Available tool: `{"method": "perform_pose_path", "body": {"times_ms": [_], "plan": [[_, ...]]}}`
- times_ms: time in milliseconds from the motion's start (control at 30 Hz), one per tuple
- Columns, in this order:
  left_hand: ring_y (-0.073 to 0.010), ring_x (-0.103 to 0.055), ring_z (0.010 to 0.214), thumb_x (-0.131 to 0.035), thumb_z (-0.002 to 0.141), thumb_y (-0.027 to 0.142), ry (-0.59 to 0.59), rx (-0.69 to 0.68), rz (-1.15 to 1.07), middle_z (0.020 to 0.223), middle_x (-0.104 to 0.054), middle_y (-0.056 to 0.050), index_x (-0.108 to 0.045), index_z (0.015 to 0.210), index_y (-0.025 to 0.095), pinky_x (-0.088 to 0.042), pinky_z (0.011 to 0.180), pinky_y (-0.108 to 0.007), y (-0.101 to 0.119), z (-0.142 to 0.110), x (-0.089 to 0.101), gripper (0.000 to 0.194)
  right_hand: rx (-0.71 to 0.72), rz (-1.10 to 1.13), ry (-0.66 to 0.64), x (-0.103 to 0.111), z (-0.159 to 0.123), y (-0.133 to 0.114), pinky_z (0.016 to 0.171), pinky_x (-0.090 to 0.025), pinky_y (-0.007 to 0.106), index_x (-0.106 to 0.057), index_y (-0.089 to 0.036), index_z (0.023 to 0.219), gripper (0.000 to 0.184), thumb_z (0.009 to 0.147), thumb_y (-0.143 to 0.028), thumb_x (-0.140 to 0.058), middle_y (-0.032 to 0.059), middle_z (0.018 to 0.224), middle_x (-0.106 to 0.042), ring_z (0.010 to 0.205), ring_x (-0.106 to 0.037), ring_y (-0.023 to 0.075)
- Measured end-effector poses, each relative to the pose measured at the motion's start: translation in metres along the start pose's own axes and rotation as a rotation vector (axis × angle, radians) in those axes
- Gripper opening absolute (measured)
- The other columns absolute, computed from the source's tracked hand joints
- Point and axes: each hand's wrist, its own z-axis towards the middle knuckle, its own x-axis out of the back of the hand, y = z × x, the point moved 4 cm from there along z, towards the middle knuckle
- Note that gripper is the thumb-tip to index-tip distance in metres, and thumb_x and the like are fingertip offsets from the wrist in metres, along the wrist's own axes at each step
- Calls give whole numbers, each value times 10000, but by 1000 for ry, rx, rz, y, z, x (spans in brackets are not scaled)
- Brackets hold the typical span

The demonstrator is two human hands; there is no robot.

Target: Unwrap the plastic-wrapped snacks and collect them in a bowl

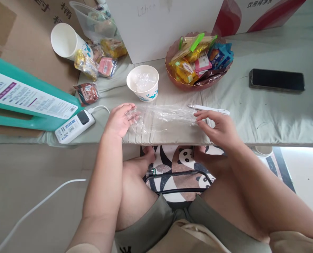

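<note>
A sheet of clear plastic film (163, 115) stretches between my two hands, just above the front of the cloth-covered table. My left hand (121, 120) grips its crumpled left end with curled fingers. At the other end, my right hand (216, 127) pinches the film between thumb and fingers. Right behind the right fingertips lies a white-handled knife or peeler (209, 109); its exact kind is hard to make out. Beyond the film stands a white paper bowl (148, 95) with a blue leaf print, holding crumpled clear plastic.
Behind are a pink bowl (176, 81) of wrapped snacks and a white box (156, 35). A black phone (277, 80) lies right. At left are a power strip (74, 126), a green jug (27, 91), a paper cup (64, 40) and several snack packets (87, 94).
</note>
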Motion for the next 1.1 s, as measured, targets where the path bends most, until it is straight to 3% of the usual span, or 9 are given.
{"method": "perform_pose_path", "body": {"times_ms": [100, 300, 500, 567, 733, 833, 900, 967, 1100], "plan": [[-171, -684, 758, -747, 653, 214, -16, 1, 8, 876, -676, -32, -668, 821, 175, -549, 661, -280, 1, -1, -1, 190, 63, 34, 30, 5, 0, -5, 993, -556, 490, -706, -243, 812, 85, 848, -259, -630, 75, 1083, -785, 1069, -736, 284], [-155, -696, 797, -726, 606, 97, -75, -24, 40, 970, -667, -22, -664, 909, 192, -507, 585, -226, 3, -2, -3, 323, 229, -97, -348, -9, -2, -4, 938, -509, 522, -634, -232, 546, 351, 881, -328, -591, 74, 942, -776, 967, -700, 292], [-166, -699, 795, -767, 525, 74, -254, -28, 40, 1116, -670, -63, -712, 998, 206, -323, 379, -152, 11, -11, -4, 493, 100, -86, 20, 3, 6, -4, 862, -547, 449, -705, -249, 814, 109, 878, -310, -641, 67, 901, -743, 886, -695, 256], [-141, -658, 704, -794, 498, 95, -349, -7, 7, 1116, -686, -81, -729, 1013, 205, -250, 338, -146, 12, -20, -9, 530, 106, -14, 27, 1, 7, -7, 920, -550, 449, -705, -252, 934, 105, 867, -324, -668, 67, 980, -745, 969, -698, 263], [-138, -619, 612, -829, 487, 151, -557, 71, 49, 1178, -723, -130, -734, 1021, 202, -229, 306, -165, 9, -45, -32, 545, 128, 294, -296, -30, 10, -20, 1155, -471, 474, -630, -238, 1289, 560, 808, -491, -767, 113, 1400, -661, 1327, -608, 291], [-208, -695, 696, -843, 486, 123, -636, 116, 92, 1194, -717, -138, -707, 1097, 223, -277, 324, -181, 5, -51, -43, 634, 44, 377, -628, -54, 6, -31, 967, -570, 400, -680, -208, 1184, 464, 800, -455, -766, 85, 1171, -747, 1088, -706, 241], [-242, -731, 777, -830, 495, 91, -589, 98, 58, 1178, -711, -115, -669, 1180, 261, -340, 372, -196, 5, -47, -45, 724, -40, 403, -820, -64, 1, -36, 748, -560, 317, -699, -190, 942, 203, 849, -370, -695, 23, 855, -740, 779, -686, 164], [-249, -744, 864, -804, 551, 110, -458, 30, -45, 1189, -701, -77, -625, 1243, 307, -398, 438, -212, 9, -41, -42, 741, -136, 484, -863, -65, -2, -38, 622, -500, 273, -652, -188, 796, 157, 871, -325, -651, -11, 699, -680, 621, -606, 117], [-240, -736, 975, -789, 687, 369, -276, -41, -273, 1167, -704, -52, -619, 1179, 279, -431, 486, -221, 6, -32, -40, 528, -257, 659, -573, -55, 3, -31, 567, -463, 246, -617, -187, 753, 252, 859, -397, -708, -16, 646, -652, 575, -572, 99]]}}
